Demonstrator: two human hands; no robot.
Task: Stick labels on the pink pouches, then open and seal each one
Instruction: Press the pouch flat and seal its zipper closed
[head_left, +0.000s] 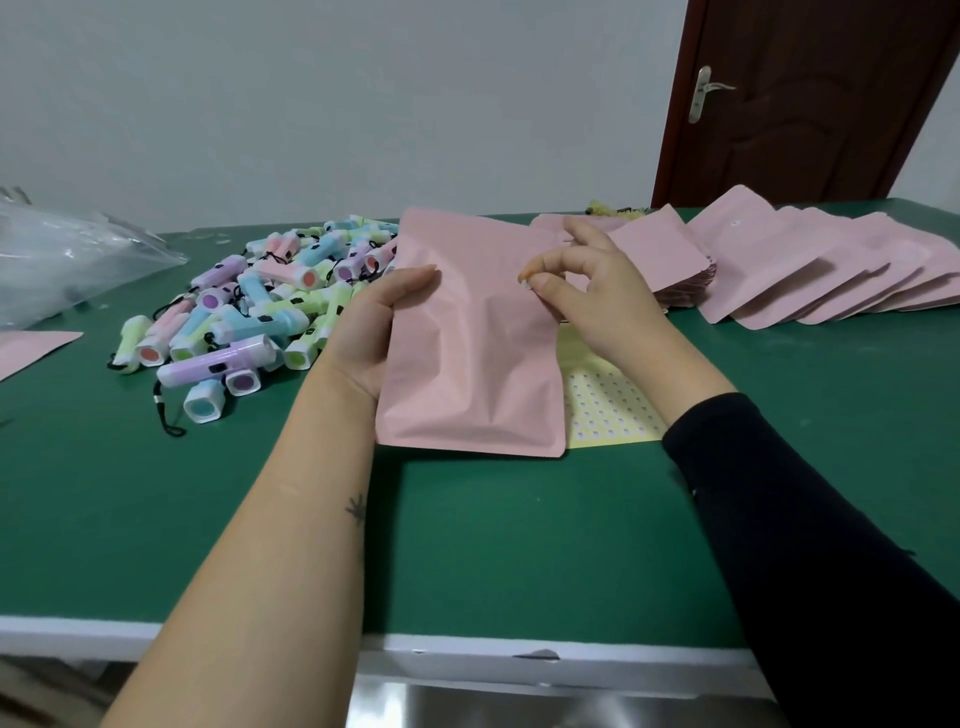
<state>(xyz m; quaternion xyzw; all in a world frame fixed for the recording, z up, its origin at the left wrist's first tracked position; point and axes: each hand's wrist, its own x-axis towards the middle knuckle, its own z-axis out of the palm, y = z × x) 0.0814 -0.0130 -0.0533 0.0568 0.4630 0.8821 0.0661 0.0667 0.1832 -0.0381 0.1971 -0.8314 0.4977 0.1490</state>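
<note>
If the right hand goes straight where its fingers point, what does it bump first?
Probably the pink pouch the left hand holds; the label in the right hand looks nearly on it, depth unclear.

The left hand grips a pink pouch by its left edge, and the right hand pinches a small label at its right side. A yellow label sheet lies on the green worktop, with pastel flashlights to the left.

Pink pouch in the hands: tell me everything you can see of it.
Plain matte pink pouch, flat, rounded corners, softly creased down the middle, its face bare. It leans away, bottom edge at the green table, overlapping the yellow sticker sheet. The left hand grips its left edge; the right hand pinches a small label against its right side.
</note>
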